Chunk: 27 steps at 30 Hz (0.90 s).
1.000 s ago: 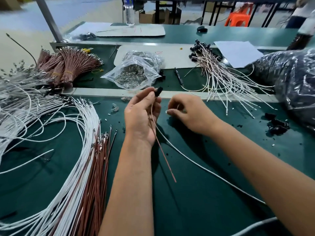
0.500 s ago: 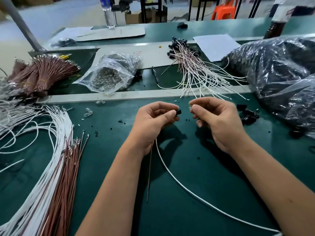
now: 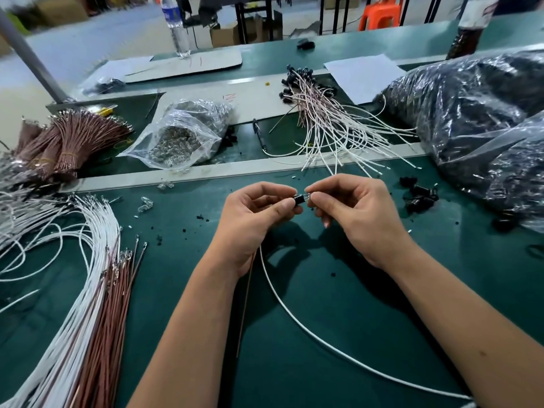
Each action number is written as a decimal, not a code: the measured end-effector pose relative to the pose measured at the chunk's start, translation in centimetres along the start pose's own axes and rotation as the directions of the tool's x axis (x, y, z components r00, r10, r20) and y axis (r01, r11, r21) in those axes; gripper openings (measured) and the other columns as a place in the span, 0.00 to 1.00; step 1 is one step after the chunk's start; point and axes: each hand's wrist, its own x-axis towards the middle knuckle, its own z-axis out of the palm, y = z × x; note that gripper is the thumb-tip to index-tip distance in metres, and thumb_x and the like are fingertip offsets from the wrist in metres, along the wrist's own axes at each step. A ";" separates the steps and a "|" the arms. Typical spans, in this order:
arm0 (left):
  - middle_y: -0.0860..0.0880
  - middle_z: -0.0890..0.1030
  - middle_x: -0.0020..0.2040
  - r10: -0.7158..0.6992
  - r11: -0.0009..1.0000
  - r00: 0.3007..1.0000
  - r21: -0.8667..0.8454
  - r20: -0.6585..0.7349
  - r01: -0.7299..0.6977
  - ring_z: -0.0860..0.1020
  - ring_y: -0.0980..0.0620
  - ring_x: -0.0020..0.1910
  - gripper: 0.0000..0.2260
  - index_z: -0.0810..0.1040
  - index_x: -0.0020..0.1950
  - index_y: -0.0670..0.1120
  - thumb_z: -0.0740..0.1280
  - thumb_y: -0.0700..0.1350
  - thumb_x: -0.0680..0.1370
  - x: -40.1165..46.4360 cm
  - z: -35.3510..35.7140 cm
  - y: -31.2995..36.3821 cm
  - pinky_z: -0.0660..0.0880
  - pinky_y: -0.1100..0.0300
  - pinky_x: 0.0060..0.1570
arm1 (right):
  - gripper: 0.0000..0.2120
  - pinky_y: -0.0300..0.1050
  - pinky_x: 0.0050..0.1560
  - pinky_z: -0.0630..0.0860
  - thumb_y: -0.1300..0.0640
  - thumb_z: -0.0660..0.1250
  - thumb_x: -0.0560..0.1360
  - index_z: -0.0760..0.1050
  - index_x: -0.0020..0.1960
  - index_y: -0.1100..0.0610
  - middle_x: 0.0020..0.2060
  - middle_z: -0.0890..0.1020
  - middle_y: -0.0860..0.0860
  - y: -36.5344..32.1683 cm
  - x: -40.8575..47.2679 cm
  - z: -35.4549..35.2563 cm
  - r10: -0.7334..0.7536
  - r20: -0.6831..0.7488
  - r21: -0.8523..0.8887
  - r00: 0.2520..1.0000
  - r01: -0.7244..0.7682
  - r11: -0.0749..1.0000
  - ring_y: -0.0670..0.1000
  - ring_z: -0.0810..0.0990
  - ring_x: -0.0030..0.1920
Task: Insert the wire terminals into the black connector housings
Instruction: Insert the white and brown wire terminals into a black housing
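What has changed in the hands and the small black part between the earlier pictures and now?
The right hand left the table and rose to meet the left hand; its fingers now pinch a small clear piece against the black connector housing, where a gap showed half a second ago. The left hand still grips the housing, with the brown wire and white wire trailing below.

"What lay on the green bench [image 3: 294, 363]?"
"Left of the clear bag of metal terminals [image 3: 179, 136] sat bundled brown wires [image 3: 73, 139]; right of it, finished white leads [image 3: 338, 125]; nearer than it, loose white and brown wires [image 3: 88, 290]."
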 end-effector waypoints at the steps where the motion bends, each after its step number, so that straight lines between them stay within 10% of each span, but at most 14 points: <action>1: 0.41 0.85 0.43 -0.001 1.000 1.000 -0.001 0.000 0.001 0.85 0.48 0.43 0.06 0.83 0.48 0.41 0.71 0.31 0.76 0.0 0.0 0.0 0.80 0.63 0.46 | 0.03 0.37 0.35 0.76 0.64 0.73 0.77 0.85 0.48 0.58 0.32 0.83 0.52 0.0 0.0 0.0 0.005 0.006 -0.011 1.000 -0.005 1.000 0.49 0.77 0.29; 27: 0.39 0.86 0.40 0.074 0.992 0.995 0.096 0.071 -0.081 0.85 0.49 0.38 0.08 0.84 0.50 0.36 0.73 0.28 0.73 0.1 -0.3 -0.3 0.80 0.64 0.42 | 0.05 0.38 0.32 0.75 0.69 0.72 0.77 0.84 0.46 0.61 0.35 0.84 0.57 0.0 -0.1 0.0 0.058 0.040 0.046 0.997 -0.060 0.997 0.52 0.77 0.31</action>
